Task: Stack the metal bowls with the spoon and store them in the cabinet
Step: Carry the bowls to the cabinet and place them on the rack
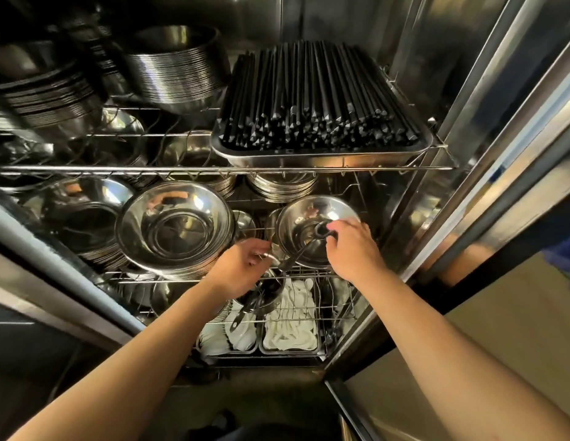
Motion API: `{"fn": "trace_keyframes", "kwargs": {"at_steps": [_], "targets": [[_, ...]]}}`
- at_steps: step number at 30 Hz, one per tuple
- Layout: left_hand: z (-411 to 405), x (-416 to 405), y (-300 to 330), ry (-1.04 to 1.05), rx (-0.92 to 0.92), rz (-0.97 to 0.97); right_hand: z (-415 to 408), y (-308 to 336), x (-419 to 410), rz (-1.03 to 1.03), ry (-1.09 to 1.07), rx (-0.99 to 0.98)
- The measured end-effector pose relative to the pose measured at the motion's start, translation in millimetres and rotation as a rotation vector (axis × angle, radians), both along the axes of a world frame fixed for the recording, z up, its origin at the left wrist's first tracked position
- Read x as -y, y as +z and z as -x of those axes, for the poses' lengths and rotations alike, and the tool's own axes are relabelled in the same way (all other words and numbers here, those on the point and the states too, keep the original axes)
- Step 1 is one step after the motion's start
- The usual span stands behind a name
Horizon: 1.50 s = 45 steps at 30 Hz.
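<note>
On the middle wire shelf [213, 279] of the open cabinet a stack of metal bowls [302, 218] leans toward me at the right. A dark-handled spoon [304, 249] lies in the top bowl. My right hand [352, 246] pinches the spoon's black handle end. My left hand [242, 265] grips the lower left rim of that stack. A larger stack of metal bowls [175, 226] tilts beside it on the left.
A tray of black chopsticks [318, 122] fills the upper shelf at the right, with stacked metal dishes [178, 68] to its left. White ceramic spoons [290, 316] lie in trays below. The cabinet door frame [487, 154] stands at the right.
</note>
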<state>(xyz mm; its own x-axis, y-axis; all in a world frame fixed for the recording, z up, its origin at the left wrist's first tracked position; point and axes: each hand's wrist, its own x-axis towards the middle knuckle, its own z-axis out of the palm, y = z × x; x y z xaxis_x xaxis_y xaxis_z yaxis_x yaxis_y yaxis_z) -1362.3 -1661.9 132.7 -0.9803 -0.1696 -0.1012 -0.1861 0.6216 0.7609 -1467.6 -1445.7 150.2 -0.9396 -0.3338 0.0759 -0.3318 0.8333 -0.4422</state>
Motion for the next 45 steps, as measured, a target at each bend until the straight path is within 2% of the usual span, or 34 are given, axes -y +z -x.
{"fn": "trace_keyframes", "kwargs": {"at_steps": [5,12,15,25,33,36,40,45], "targets": [[-29.6,9.3,-13.7,-0.088,-0.031,0.339,1.5,-4.9,9.3,-0.133,0.28,0.034],[-55.6,7.9,-28.0,-0.038,0.051,0.704,11.0,-8.4,22.2,-0.238,0.463,0.006],[-63.2,2.3,-29.9,-0.008,0.063,0.793,13.5,-10.2,22.1,-0.257,0.488,-0.008],[-73.7,-12.4,-35.3,0.059,0.054,0.756,1.6,-6.8,8.9,-0.167,0.522,-0.13],[-72.6,-19.7,-31.3,0.128,0.058,0.688,-47.9,22.4,-8.0,0.1,0.493,-0.337],[-73.2,-19.7,-31.2,0.133,0.06,0.685,-72.6,30.9,-20.2,0.272,0.507,-0.364],[-73.2,-18.4,-31.3,0.126,0.054,0.68,-93.5,20.9,-32.6,0.436,0.577,-0.327],[-74.9,-16.9,-31.8,0.111,0.066,0.681,-105.4,-13.7,-35.0,0.431,0.69,-0.198]]}}
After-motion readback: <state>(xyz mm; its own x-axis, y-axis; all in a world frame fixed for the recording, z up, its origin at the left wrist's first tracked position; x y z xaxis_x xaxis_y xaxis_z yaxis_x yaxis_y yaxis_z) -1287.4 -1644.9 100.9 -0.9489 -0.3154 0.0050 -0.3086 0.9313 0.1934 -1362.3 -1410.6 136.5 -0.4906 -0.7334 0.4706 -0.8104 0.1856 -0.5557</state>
